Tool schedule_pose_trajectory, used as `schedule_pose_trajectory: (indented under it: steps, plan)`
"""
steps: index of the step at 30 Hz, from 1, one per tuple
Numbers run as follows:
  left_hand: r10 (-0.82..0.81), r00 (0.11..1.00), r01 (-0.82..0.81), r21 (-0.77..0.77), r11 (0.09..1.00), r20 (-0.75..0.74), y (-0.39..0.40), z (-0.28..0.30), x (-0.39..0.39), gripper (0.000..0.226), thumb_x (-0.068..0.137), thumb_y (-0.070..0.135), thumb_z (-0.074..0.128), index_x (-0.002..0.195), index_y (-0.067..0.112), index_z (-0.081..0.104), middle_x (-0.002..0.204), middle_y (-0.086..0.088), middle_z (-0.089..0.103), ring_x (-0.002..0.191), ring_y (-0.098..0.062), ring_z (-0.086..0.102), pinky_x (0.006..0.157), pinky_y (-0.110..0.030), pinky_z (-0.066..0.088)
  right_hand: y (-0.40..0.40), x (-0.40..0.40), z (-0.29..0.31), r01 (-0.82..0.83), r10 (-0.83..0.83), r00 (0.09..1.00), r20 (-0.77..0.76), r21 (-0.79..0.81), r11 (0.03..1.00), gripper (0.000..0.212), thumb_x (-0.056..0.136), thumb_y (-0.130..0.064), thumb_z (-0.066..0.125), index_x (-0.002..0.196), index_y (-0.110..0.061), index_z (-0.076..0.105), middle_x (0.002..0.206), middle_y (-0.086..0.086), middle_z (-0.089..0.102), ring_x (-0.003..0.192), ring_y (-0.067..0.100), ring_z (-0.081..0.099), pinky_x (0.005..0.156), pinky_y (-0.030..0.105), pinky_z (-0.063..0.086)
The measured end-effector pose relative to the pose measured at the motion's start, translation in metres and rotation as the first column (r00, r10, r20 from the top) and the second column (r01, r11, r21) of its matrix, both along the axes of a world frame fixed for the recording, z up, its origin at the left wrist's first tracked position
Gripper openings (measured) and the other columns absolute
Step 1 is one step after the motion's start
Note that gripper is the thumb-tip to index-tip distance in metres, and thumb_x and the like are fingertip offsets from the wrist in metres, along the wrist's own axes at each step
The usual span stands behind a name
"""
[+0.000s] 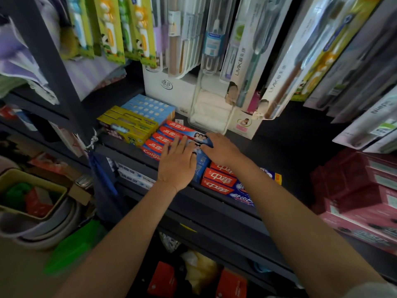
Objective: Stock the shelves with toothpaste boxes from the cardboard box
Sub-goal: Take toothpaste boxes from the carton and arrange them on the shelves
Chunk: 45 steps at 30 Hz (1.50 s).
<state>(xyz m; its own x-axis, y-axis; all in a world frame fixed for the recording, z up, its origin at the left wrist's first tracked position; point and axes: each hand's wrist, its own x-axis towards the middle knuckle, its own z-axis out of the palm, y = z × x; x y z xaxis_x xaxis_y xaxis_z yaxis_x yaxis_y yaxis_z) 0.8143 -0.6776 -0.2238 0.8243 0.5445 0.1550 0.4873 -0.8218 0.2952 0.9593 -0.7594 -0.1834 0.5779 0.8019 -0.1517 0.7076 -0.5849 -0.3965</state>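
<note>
Perhaps four Colgate boxes (169,136) under two hands (178,164)

Colgate boxes (163,137) lie in a row on the shelf (279,151). Left hand (177,163) rests flat on them, right hand (219,148) at their right end. Yellow boxes (126,125) just left. Chinese-label boxes (221,179) right, at shelf front edge. Toothbrush packs (214,39) hang above, behind.

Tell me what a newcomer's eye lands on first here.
Two bare hands, left and right, rest flat on a row of red-and-blue Colgate toothpaste boxes on the dark shelf. Hanging toothbrush blister packs crowd the space above, and yellow toothpaste boxes lie just left.
</note>
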Motion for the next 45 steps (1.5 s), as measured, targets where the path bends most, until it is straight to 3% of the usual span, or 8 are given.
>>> schedule_pose_trajectory:
  steps: [6,10,15,24,30,33,38,45]
  plan:
    - [-0.024,0.97,0.039,-0.057,0.998,0.244,-0.005,0.008,0.0,0.046,0.103,0.032,0.036,0.143,0.012,0.047,0.157,-0.013,0.034,0.148,-0.029,0.024,0.122,-0.048,0.015,-0.025,-0.01,0.012,-0.009,-0.012,0.995,0.102,0.21,0.978,0.043,0.099,-0.037,0.049,0.137,-0.016,0.05,0.139,0.006,0.051,0.127,0.024,0.047,0.105,0.047,0.04]
    - [-0.052,0.863,0.096,-0.061,0.994,0.503,-0.043,0.033,0.011,0.036,0.091,0.033,0.043,0.103,0.01,0.069,0.103,-0.01,0.067,0.096,-0.028,0.061,0.079,-0.044,0.051,-0.067,-0.025,0.023,0.006,-0.064,0.99,0.123,0.424,0.906,0.017,0.094,-0.019,0.054,0.092,-0.011,0.069,0.089,0.004,0.067,0.082,0.019,0.061,0.076,0.041,0.051]
    - [-0.047,0.85,0.119,-0.105,0.987,0.525,-0.111,0.049,0.017,0.028,0.091,0.033,0.048,0.079,0.016,0.068,0.072,-0.002,0.065,0.065,-0.021,0.059,0.051,-0.032,0.041,-0.145,-0.045,0.029,0.113,-0.156,0.987,0.041,0.516,0.849,0.017,0.093,-0.014,0.056,0.083,-0.011,0.068,0.071,0.001,0.066,0.063,0.014,0.059,0.062,0.033,0.048]
    - [-0.223,0.939,0.316,-0.402,0.859,0.261,-0.288,0.045,0.018,0.017,0.096,0.032,0.055,0.095,0.026,0.071,0.078,0.01,0.067,0.077,-0.012,0.063,0.072,-0.037,0.052,-0.377,-0.053,-0.002,0.208,-0.152,0.976,-0.154,0.465,0.861,0.016,0.096,-0.014,0.056,0.088,-0.016,0.069,0.07,-0.012,0.063,0.061,0.006,0.059,0.065,0.033,0.053]
    - [-0.244,0.964,0.26,-0.548,0.795,0.104,-0.47,0.01,0.008,0.018,0.099,0.032,0.053,0.1,0.029,0.071,0.082,0.017,0.066,0.066,0.003,0.06,0.067,-0.027,0.05,-0.554,-0.059,-0.045,0.241,-0.162,0.959,-0.231,0.371,0.897,0.013,0.091,-0.014,0.061,0.089,-0.024,0.069,0.075,-0.008,0.066,0.066,0.008,0.061,0.066,0.03,0.051]
    - [-0.264,0.964,0.227,-0.611,0.759,0.03,-0.542,0.002,0.004,0.017,0.099,0.03,0.054,0.096,0.028,0.071,0.083,0.006,0.071,0.061,0.0,0.065,0.067,-0.032,0.054,-0.626,-0.061,-0.054,0.291,-0.222,0.946,-0.235,0.32,0.902,0.009,0.092,-0.017,0.063,0.094,-0.019,0.071,0.085,-0.007,0.065,0.078,0.006,0.058,0.067,0.019,0.04]
    - [-0.266,0.964,0.195,-0.665,0.721,-0.006,-0.618,0.001,-0.001,0.017,0.101,0.026,0.053,0.095,0.028,0.069,0.081,0.001,0.07,0.066,-0.008,0.066,0.063,-0.026,0.049,-0.707,-0.071,-0.061,0.374,-0.31,0.921,-0.237,0.31,0.874,0.011,0.093,-0.016,0.061,0.096,-0.01,0.069,0.093,0.005,0.07,0.086,0.021,0.065,0.076,0.035,0.051]
    - [-0.348,0.937,0.259,-0.703,0.663,0.017,-0.697,-0.015,-0.01,0.016,0.1,0.022,0.054,0.11,0.026,0.066,0.093,-0.002,0.068,0.074,-0.016,0.069,0.08,-0.041,0.057,-0.794,-0.105,-0.058,0.502,-0.466,0.865,-0.187,0.32,0.803,0.015,0.092,-0.014,0.061,0.106,-0.011,0.066,0.098,0.002,0.06,0.084,0.015,0.057,0.071,0.025,0.045]
